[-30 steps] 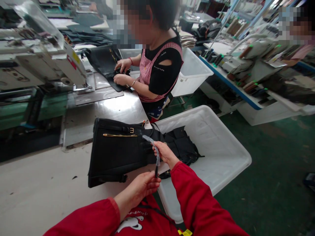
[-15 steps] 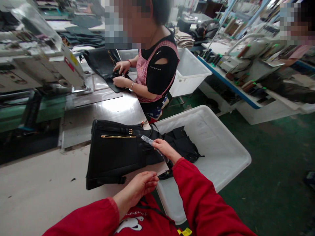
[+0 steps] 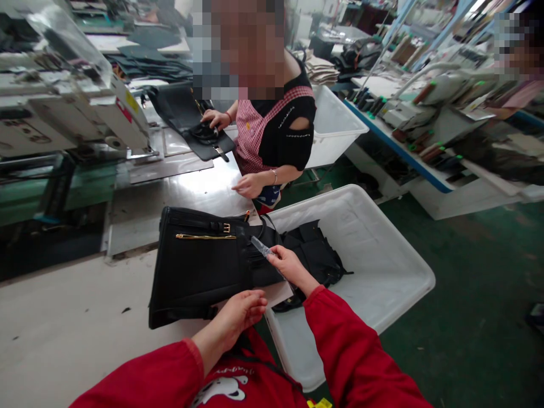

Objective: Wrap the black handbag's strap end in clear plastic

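A black bag (image 3: 199, 263) with a gold zipper and a buckle lies flat on the table edge, its right end reaching over a white bin. My right hand (image 3: 289, 266) is closed on a slim, clear plastic-wrapped item (image 3: 260, 246) above the bag's right part. What is inside the wrapping is too small to tell. My left hand (image 3: 240, 314), palm turned inward with loosely curved fingers, holds nothing beside the bag's near edge.
Black bag pieces (image 3: 317, 249) lie in the white bin (image 3: 382, 272) at right. Across the table (image 3: 76, 323) a person in a checked apron (image 3: 250, 127) touches another black bag (image 3: 170, 110). A sewing machine (image 3: 102, 113) stands at left.
My right hand and the wrapped item have shifted slightly right and down; my left hand has moved slightly left. The other person has drawn one hand off their bag toward the table's edge.
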Available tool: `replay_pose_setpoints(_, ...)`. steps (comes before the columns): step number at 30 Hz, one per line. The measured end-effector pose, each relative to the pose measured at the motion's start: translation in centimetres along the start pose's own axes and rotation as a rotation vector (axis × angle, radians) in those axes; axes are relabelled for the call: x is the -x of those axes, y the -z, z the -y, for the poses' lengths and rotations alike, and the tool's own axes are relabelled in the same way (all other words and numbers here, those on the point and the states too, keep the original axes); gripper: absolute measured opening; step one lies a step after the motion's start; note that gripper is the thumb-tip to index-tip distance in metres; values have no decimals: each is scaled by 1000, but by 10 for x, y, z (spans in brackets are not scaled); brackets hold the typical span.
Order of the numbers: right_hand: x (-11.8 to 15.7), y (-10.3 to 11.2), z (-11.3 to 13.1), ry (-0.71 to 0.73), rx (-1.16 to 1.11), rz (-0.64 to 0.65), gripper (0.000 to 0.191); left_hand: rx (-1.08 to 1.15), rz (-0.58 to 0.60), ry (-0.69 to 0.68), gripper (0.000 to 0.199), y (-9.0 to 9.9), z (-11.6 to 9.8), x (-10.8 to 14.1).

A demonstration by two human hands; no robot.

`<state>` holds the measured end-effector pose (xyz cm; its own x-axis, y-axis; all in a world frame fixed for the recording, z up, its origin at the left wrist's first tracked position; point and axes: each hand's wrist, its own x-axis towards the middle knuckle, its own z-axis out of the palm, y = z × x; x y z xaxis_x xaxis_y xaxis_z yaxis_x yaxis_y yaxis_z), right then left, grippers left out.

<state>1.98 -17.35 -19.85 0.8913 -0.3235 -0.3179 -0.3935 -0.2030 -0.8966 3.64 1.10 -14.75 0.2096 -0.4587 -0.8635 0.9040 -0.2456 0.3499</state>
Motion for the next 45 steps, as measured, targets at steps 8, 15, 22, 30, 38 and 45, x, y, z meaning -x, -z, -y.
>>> replay_pose_setpoints(8, 14, 3, 1, -16, -2, -20, 23, -26, 11, 8, 24, -7, 6, 5)
replay_pose_setpoints(15, 27, 7, 8, -61, -142, -2, 27, -47, 17, 15, 27, -10, 12, 9)
replay_pose_setpoints(22, 31, 5, 4, -58, -137, -6, 28, -27, 19, 9, 26, -7, 16, 9)
replay_pose_setpoints(30, 55, -2, 28, 145, 181, -84, 19, -67, -44, -150, 28, -7, 2, 7)
replay_pose_setpoints(38, 92, -19, 48, 471, 920, -214, 23, -6, -1, -329, 33, -9, -16, 7)
replay_pose_setpoints(45, 100, -32, 27, 504, 876, -364, 23, 38, 26, -378, 41, -8, -10, 4)
